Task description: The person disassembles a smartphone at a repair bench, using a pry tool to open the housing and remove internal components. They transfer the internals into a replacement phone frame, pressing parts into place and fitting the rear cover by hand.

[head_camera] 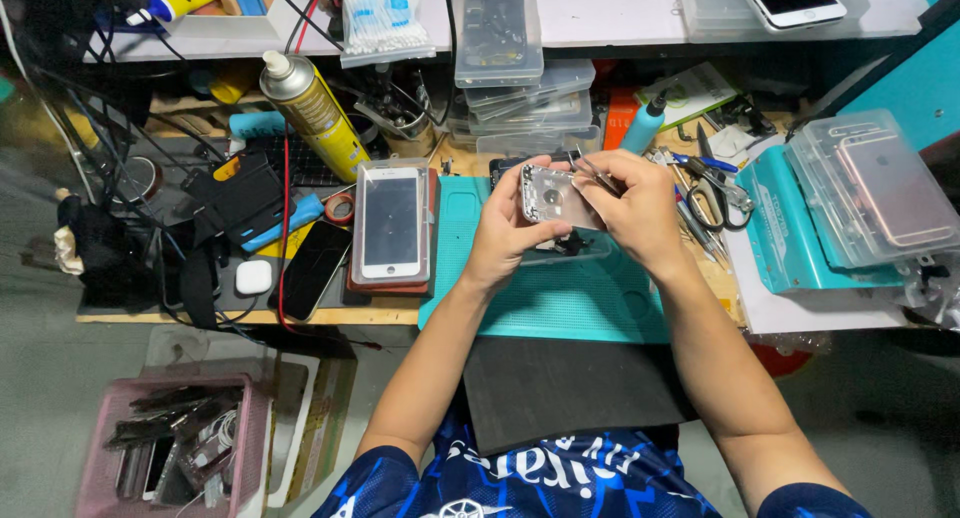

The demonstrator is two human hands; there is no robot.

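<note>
My left hand [503, 230] grips an opened silver phone housing [556, 198] by its left edge, holding it tilted above a teal work mat [560, 298]. My right hand [640, 210] steadies the housing's right side and pinches metal tweezers [594, 170], whose tips rest over the top of the housing. A small dark part [572, 244] lies on the mat just below the housing.
A white phone screen [391, 221] in a clear tray lies left of the mat, with a black phone [313, 269] and a yellow spray can [314, 111] beyond. Scissors [712, 200] and tools sit to the right, beside clear boxes [870, 193]. A pink basket [175, 443] stands on the floor.
</note>
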